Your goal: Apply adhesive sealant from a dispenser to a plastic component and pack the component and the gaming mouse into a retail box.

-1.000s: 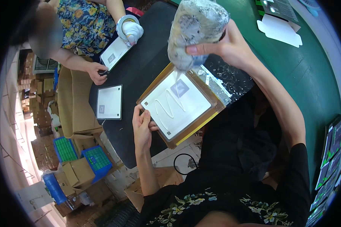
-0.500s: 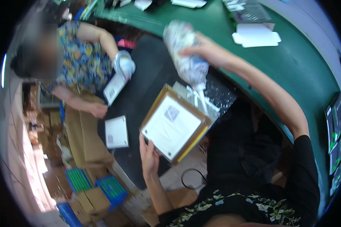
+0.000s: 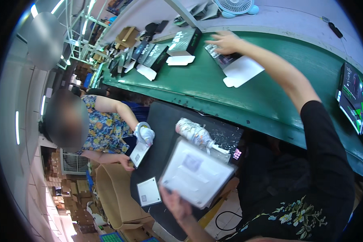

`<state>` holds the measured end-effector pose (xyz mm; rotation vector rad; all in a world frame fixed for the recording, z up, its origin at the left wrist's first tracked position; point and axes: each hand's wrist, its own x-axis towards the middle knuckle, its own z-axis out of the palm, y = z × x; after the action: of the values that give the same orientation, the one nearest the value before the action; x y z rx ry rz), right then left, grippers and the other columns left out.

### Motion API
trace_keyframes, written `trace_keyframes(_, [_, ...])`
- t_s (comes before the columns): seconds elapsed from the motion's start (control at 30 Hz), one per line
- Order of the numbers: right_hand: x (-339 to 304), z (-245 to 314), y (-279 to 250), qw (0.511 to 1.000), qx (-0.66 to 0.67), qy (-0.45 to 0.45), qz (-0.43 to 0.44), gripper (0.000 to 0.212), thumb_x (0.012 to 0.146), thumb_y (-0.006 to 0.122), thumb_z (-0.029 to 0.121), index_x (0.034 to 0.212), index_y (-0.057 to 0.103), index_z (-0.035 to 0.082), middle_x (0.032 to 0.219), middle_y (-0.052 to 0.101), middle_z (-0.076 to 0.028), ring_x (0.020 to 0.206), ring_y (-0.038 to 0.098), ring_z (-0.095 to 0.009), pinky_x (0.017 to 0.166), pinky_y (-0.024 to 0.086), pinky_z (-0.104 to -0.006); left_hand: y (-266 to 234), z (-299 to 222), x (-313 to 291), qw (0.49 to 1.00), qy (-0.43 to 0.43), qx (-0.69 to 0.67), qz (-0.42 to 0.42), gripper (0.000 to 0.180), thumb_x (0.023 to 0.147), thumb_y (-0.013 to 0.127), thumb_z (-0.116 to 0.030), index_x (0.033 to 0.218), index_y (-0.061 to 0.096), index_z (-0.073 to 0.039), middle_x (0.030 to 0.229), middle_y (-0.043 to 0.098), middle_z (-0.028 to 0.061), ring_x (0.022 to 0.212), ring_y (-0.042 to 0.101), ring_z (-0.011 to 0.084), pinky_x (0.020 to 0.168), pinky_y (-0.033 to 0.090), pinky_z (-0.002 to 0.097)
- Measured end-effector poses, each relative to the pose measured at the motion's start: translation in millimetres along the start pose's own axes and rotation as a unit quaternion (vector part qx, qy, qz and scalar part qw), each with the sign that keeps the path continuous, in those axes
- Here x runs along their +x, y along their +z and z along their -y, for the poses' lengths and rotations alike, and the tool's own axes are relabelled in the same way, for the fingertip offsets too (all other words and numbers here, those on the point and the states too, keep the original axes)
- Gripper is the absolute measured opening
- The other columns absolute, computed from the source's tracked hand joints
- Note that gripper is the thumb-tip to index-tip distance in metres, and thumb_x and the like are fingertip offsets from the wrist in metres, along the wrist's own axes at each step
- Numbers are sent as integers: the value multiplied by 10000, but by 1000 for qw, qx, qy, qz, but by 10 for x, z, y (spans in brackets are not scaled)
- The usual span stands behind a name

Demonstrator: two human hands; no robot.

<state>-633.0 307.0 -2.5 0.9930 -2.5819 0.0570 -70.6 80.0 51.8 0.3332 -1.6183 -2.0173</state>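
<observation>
A: Left hand (image 3: 176,206)?
B: Your grip pinches the near edge of the bagged white flat pack (image 3: 195,176), held tilted above the black mat (image 3: 169,121).
A: Right hand (image 3: 226,41)?
B: Stretched far across the green desk (image 3: 250,94), fingers spread on a dark box (image 3: 224,58) with its white flap open.
A: Anything else?
B: The bubble-wrap roll (image 3: 194,133) lies on the mat, just beyond the pack. A small white card (image 3: 149,192) sits to the left.
</observation>
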Motion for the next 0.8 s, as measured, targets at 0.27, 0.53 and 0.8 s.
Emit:
trace_keyframes(0.27, [-1946, -459, -264, 978, -96, 170, -72, 517, 970, 477, 474, 1259, 557, 53, 1273, 519, -278, 1250, 480, -418, 1064, 336, -529, 1445, 849, 184, 968, -202, -122, 83, 588, 1008, 484, -55, 1528, 210, -68, 1414, 465, 147, 1253, 521, 232, 1002, 476, 399])
trace_keyframes(0.53, [-3132, -403, -848, 947, -37, 314, -53, 434, 995, 460, 407, 1113, 551, -1, 1073, 560, -226, 1011, 604, -377, 950, 373, -554, 2166, 1408, 354, 945, -264, -99, 169, 548, 1034, 452, -107, 1519, 197, -89, 1283, 559, 184, 1009, 683, 244, 756, 611, 353])
trace_keyframes(0.8, [-2990, -439, -880, 912, 172, 353, -120, 509, 1016, 371, 444, 1063, 602, -8, 1047, 656, -210, 965, 621, -403, 871, 469, -458, 2795, 1570, 448, 942, -269, -88, 181, 464, 1053, 429, -145, 1474, 234, -135, 1325, 519, 167, 1094, 644, 288, 813, 597, 392])
